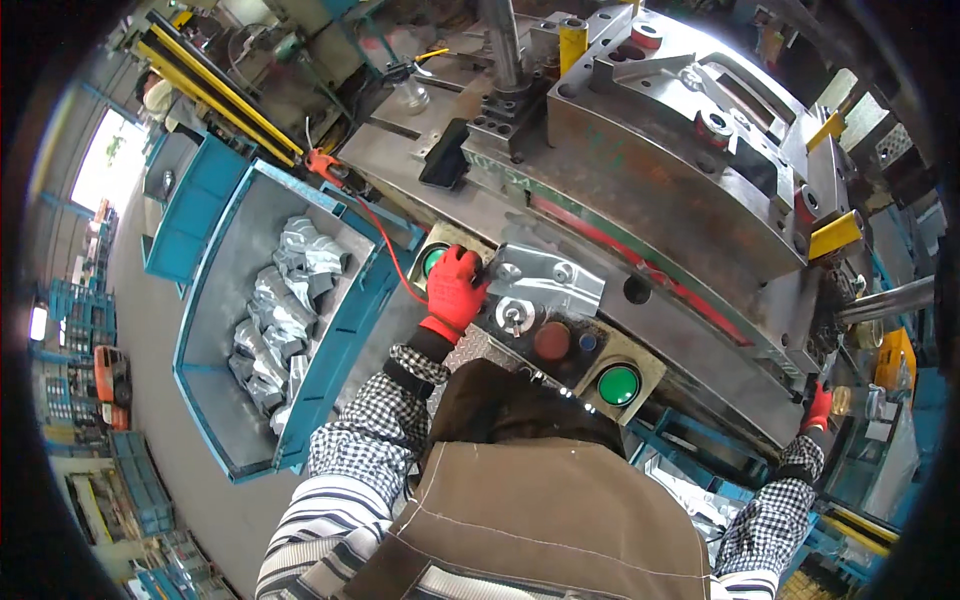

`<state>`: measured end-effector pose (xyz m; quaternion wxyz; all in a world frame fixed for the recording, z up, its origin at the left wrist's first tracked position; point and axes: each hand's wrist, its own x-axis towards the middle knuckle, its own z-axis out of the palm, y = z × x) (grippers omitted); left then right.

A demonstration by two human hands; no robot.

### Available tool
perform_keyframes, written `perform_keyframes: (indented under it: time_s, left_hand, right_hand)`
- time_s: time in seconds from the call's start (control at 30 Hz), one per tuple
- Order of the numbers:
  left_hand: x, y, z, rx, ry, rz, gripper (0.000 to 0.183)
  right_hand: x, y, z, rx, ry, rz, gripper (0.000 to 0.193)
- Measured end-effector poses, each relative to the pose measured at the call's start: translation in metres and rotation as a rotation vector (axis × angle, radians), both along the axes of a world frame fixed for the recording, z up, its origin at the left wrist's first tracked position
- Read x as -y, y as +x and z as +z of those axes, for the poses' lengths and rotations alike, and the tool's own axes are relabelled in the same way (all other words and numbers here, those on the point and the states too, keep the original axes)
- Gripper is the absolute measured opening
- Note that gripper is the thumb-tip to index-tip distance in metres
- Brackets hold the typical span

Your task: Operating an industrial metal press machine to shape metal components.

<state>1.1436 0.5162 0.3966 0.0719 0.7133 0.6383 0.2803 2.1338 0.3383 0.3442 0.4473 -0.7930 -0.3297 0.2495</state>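
Note:
My left hand (457, 290), in a red glove, has its fingers curled at the left end of a shiny stamped metal part (550, 280), pinching its edge. The bent, ribbed part lies over the control panel at the press table's front edge. Just left of that hand is a green push button (434, 261), partly covered by it. Far to the right, my right hand (818, 410), also red-gloved, reaches beside the right end of the die (640, 180). Its fingers are small and partly hidden, so what they touch cannot be made out.
A blue-rimmed bin (225, 400) on the left holds several stamped metal parts (280, 310). A second green button (618, 384) and a dark red button (552, 341) sit in front of me. An orange air gun (325, 166) with a red hose hangs at the table's left corner.

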Motion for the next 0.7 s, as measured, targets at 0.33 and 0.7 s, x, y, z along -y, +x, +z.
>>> perform_keyframes:
  time_s: [0.33,0.7]
  left_hand:
    - [-0.006,-0.006,-0.022,0.257,-0.001,-0.1,0.079]
    - [-0.04,-0.016,-0.046,0.446,-0.202,-0.292,0.056]
  right_hand:
    - [0.003,-0.023,0.007,0.444,-0.034,-0.126,0.039]
    - [0.109,-0.135,0.039,0.658,-0.089,-0.238,0.04]
